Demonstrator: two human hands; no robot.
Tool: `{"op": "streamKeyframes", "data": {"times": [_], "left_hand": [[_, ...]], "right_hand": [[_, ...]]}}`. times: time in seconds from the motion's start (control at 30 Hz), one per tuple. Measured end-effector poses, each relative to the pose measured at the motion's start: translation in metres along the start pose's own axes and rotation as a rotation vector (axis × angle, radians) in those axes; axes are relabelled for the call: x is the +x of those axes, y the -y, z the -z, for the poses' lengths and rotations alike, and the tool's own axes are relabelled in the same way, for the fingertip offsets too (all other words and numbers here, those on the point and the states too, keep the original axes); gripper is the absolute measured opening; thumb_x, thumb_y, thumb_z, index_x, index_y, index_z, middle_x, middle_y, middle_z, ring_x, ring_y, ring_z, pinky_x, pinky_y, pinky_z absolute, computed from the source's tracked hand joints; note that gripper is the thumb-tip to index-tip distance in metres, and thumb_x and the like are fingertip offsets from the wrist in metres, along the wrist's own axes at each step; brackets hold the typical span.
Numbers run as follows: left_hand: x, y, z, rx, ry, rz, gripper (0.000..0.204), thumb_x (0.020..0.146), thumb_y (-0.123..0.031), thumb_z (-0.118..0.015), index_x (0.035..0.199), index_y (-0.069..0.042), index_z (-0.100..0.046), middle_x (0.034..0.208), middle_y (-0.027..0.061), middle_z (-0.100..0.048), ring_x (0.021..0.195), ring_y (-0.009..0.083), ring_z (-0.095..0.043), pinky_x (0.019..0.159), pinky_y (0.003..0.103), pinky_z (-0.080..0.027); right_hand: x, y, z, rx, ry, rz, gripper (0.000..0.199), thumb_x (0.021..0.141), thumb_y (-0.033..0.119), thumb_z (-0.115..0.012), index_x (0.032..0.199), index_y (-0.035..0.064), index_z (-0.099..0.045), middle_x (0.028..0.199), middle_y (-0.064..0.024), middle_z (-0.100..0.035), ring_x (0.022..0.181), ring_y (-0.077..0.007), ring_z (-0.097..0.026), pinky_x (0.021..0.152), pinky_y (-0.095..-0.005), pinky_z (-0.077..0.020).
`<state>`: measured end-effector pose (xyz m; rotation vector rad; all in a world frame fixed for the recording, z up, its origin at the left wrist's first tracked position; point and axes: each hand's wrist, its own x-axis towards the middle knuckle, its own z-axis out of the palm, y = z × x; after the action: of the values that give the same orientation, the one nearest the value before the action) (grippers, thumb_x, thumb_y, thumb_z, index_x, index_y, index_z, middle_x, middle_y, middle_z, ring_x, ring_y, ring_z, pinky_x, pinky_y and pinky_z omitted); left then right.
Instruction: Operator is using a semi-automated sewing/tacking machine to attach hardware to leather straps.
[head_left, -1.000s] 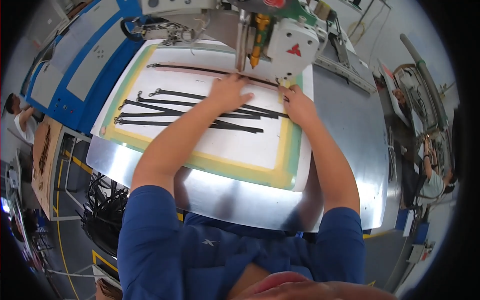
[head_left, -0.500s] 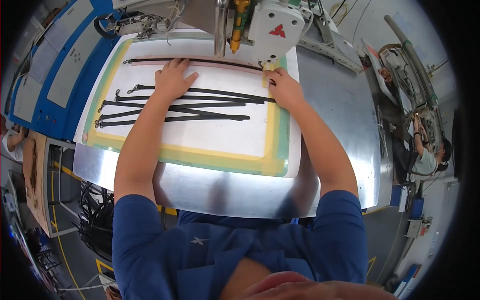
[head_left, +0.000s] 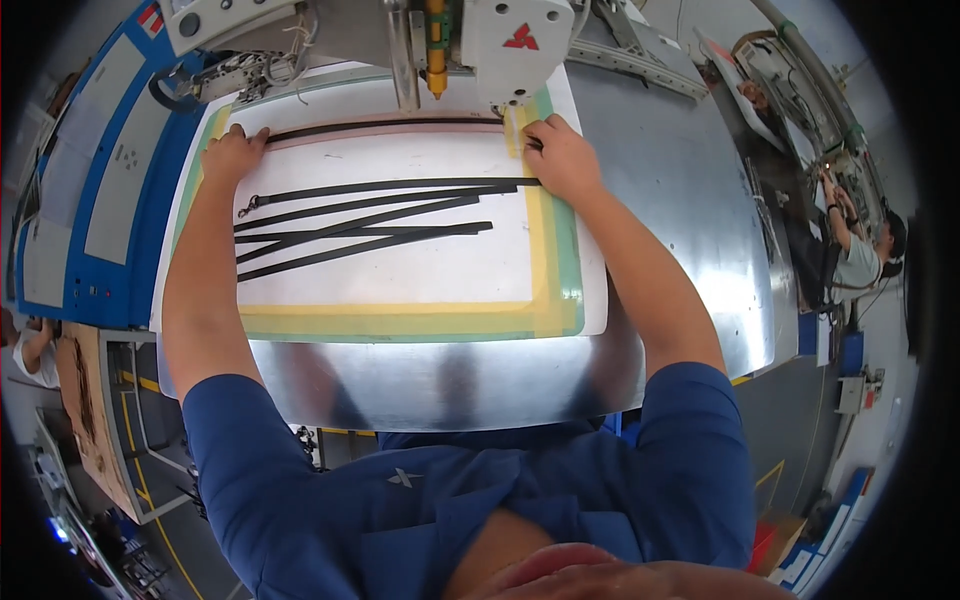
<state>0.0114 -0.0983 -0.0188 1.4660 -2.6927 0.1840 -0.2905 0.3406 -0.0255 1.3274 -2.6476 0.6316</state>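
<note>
A long black strap lies stretched across a pinkish strip near the far side of a white work board. At its left end my left hand has thumb and fingers closed on it, covering that end. My right hand, fingers curled, is closed at the strap's right end, beside yellow tape; a small dark bit shows under the fingertips. Nearer to me lie several more black straps, some crossing each other. A metal hook shows on one; my left forearm hides the others' left ends.
A machine head with a brass-coloured nozzle hangs just beyond the strap. Yellow and green tape borders the board, which rests on a metal table. A blue cabinet stands at left. Another person works at far right.
My left hand has slid left along the strap, from its middle part to its left end. My right hand stays by the right end. The head view has shifted slightly.
</note>
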Motion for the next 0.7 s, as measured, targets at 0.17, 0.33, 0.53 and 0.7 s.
{"op": "streamKeyframes", "data": {"times": [0.17,0.33,0.53,0.7], "left_hand": [[0.003,0.009,-0.005,-0.034,0.040,-0.109,0.058,0.102,-0.061,-0.048,0.112,-0.008,-0.069,0.109,0.0201,-0.076,0.104,0.0442,-0.070,0.092,0.050,-0.054],[-0.051,-0.002,0.038,-0.039,-0.037,-0.096,0.056,0.101,-0.059,-0.055,0.099,-0.006,-0.072,0.105,0.0233,-0.074,0.099,0.0439,-0.070,0.086,0.052,-0.054],[-0.061,0.036,0.003,-0.155,-0.390,-0.337,0.047,0.097,-0.046,-0.069,0.125,-0.008,-0.068,0.123,0.0194,-0.069,0.114,0.0394,-0.066,0.095,0.051,-0.053],[-0.040,0.021,-0.003,-0.148,0.001,-0.275,0.045,0.096,-0.046,-0.067,0.129,-0.015,-0.067,0.129,0.0186,-0.066,0.119,0.0406,-0.064,0.097,0.051,-0.052]], "right_hand": [[-0.001,0.005,0.002,-0.003,-0.022,0.031,0.024,0.089,0.024,-0.064,0.110,0.0150,-0.074,0.108,-0.0077,-0.065,0.096,-0.0316,-0.069,0.084,-0.0439,-0.0579],[-0.001,-0.005,0.000,-0.005,-0.027,0.027,0.024,0.090,0.025,-0.065,0.109,0.0150,-0.073,0.107,-0.0082,-0.065,0.096,-0.0321,-0.069,0.085,-0.0440,-0.0580],[0.002,0.001,-0.002,-0.040,-0.005,0.017,0.027,0.090,0.026,-0.064,0.114,0.0169,-0.072,0.110,-0.0077,-0.065,0.100,-0.0320,-0.069,0.086,-0.0444,-0.0578],[-0.002,0.002,-0.002,-0.036,0.012,-0.020,0.027,0.091,0.027,-0.064,0.114,0.0173,-0.072,0.111,-0.0072,-0.064,0.102,-0.0317,-0.068,0.088,-0.0441,-0.0570]]}}
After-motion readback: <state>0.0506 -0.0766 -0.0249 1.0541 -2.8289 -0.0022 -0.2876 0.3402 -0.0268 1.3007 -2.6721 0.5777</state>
